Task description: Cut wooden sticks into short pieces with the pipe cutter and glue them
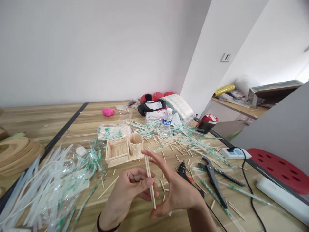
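My left hand (135,185) pinches a pair of thin wooden sticks (150,185) that lie side by side, nearly upright. My right hand (171,187) spans their length, its fingertips at the top end and its thumb at the bottom end. Just beyond my hands a small stick-built piece rests on the table, made of a rectangular tray (117,151) and a round cup (135,145) to its right. Right of my right hand lies a black glue gun (183,172), with black-handled pliers (213,177) farther right.
Loose stick pieces (178,145) and green-printed wrappers are scattered around a water bottle (166,122). Clear glue sticks and plastic (53,183) cover the left side. Pink yarn (108,111) sits farther back. A power strip (235,153) with a black cable lies at right.
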Available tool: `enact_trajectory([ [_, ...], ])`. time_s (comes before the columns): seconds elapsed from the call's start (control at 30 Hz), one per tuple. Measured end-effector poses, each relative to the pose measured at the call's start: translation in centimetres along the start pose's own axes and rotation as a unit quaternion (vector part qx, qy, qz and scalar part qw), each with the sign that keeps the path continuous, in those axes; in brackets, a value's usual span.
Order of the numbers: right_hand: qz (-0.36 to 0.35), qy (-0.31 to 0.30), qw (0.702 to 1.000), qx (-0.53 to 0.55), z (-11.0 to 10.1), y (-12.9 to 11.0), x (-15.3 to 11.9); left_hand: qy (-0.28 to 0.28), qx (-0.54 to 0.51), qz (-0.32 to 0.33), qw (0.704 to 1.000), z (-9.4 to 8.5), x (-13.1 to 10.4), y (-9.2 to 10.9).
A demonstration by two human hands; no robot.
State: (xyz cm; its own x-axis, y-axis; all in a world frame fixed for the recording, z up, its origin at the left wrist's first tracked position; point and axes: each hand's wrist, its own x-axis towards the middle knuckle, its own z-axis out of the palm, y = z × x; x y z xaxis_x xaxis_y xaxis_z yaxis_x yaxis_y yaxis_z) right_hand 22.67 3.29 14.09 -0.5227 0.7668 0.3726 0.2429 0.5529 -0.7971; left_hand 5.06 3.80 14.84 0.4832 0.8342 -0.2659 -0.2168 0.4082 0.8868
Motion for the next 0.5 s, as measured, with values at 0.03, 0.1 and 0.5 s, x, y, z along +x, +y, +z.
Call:
enact_trajectory([
  [0.03,-0.002,-0.002,1.000,0.018,-0.07,0.17,-0.07,0.000,0.000,-0.001,1.000,0.00,0.01,0.01],
  [0.1,-0.008,-0.001,0.998,0.057,-0.14,0.45,-0.15,0.005,-0.001,0.000,1.000,-0.04,0.03,0.00],
  [0.5,-0.023,-0.002,0.999,0.028,-0.11,-0.28,-0.26,0.015,0.044,0.008,0.999,0.05,-0.43,0.47],
])
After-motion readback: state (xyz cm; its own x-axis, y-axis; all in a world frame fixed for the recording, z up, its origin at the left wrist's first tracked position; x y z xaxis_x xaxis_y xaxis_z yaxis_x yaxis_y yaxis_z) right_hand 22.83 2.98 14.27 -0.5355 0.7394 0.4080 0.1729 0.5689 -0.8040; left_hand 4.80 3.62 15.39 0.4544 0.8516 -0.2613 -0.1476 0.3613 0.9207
